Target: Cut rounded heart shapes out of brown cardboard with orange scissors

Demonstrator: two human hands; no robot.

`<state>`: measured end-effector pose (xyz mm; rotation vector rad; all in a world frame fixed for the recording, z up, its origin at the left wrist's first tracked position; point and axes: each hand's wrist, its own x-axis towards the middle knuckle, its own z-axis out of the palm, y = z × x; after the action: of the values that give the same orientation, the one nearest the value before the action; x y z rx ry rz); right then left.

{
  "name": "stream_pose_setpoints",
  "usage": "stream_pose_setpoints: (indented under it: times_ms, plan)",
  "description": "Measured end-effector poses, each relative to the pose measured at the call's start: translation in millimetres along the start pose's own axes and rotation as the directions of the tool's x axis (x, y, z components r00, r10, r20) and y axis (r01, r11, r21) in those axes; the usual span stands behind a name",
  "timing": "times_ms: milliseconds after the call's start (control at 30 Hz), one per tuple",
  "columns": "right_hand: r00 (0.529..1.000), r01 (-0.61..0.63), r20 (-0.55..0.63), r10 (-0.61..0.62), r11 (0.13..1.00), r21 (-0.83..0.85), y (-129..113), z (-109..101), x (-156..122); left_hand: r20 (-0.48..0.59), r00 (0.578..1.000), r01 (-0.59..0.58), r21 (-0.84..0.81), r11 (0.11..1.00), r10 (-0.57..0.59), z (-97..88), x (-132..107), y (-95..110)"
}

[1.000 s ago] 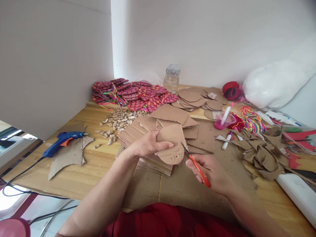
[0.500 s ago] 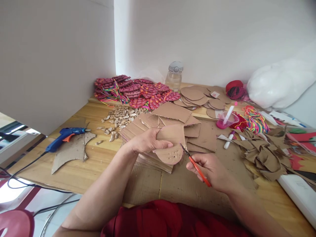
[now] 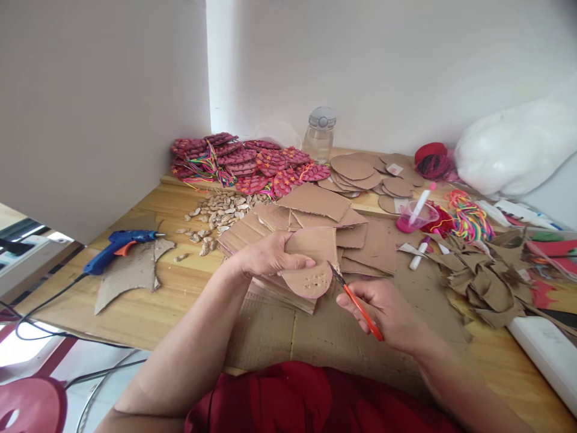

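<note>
My left hand (image 3: 273,255) grips a piece of cardboard (image 3: 313,246) with a rounded lower edge and a cluster of small holes, thumb on top. My right hand (image 3: 387,313) is closed around the orange handles of a pair of scissors (image 3: 360,310). The dark blades meet the right edge of that cardboard piece. Below and behind it lies a stack of flat cardboard sheets (image 3: 315,201), on a larger cardboard sheet (image 3: 270,331) that covers the table in front of me.
A blue glue gun (image 3: 119,248) rests on a cardboard scrap at left. Pistachio-like shells (image 3: 220,210), decorated red discs (image 3: 252,162) and a bottle (image 3: 319,135) stand behind. Cardboard circles (image 3: 356,168), a pink cup (image 3: 417,216), colourful cords (image 3: 469,219) and cardboard offcuts (image 3: 482,282) lie right.
The scissors and my right hand have shifted very slightly left along the cardboard's edge. My left hand keeps its hold, and the view has moved a little.
</note>
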<state>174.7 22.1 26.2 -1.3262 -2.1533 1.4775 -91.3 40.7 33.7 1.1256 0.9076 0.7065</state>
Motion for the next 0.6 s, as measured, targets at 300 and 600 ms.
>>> stream_pose_setpoints:
  times_ms: [300, 600]
  plan:
    - [0.995, 0.058, -0.066, -0.069, 0.987, -0.149, 10, 8, 5, -0.022, 1.0, -0.012, -0.056, 0.998, 0.011, -0.8, 0, 5]
    - [0.996, 0.053, -0.062, -0.066, 0.979, -0.196, 8, 12, 8, -0.102, 0.993, -0.065, -0.005, 0.998, 0.064, -2.8, 2, 2]
